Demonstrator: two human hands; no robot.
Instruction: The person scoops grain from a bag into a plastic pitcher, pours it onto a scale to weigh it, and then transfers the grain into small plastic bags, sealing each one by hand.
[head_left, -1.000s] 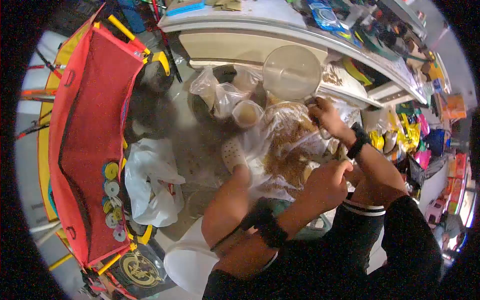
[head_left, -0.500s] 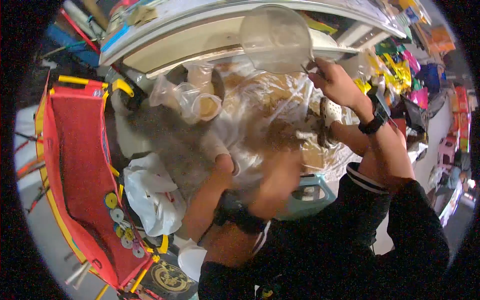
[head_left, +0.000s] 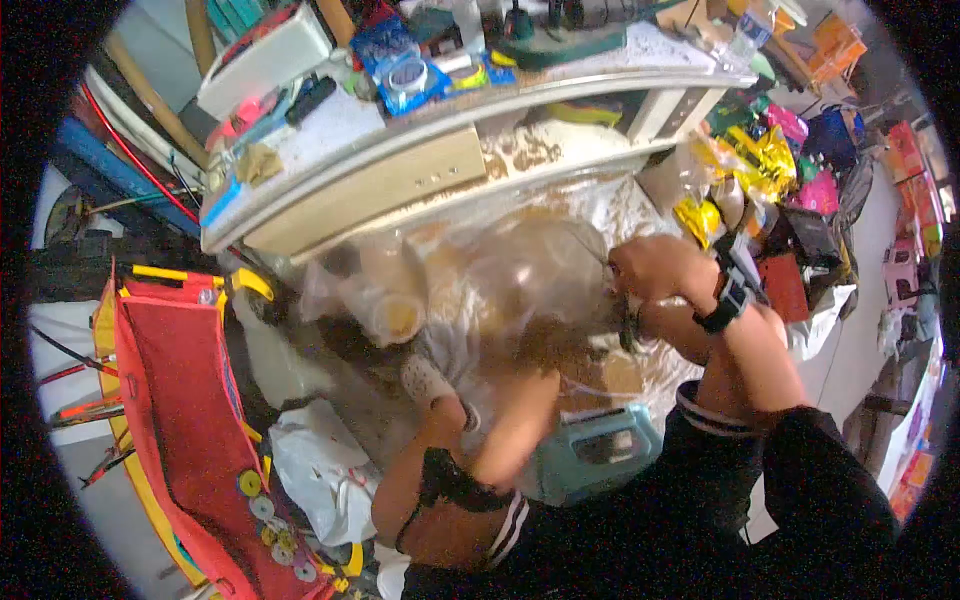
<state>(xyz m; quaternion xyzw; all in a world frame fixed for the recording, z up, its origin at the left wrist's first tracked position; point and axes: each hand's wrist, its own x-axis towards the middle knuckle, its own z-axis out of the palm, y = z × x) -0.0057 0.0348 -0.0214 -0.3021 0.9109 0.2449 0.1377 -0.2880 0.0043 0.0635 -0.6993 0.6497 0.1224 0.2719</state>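
My right hand, with a black watch on its wrist, is closed round the edge of a translucent round vessel, over a plastic sheet smeared with brown material. My left hand is low over the sheet, below the vessel, smeared by motion; its fingers cannot be made out. Left of the vessel, a cup with brown contents and clear plastic bags sit together, blurred. A light blue-green plastic stool stands near my legs.
A cluttered workbench runs across the top. At left is a red fabric bag with yellow edges, beside a white plastic bag. Yellow and pink packets lie at the right. My feet are on either side of the sheet.
The view has tilted up, showing more of the workbench. My right hand and the round vessel have come down closer to the sheet. My left hand is blurred in both frames.
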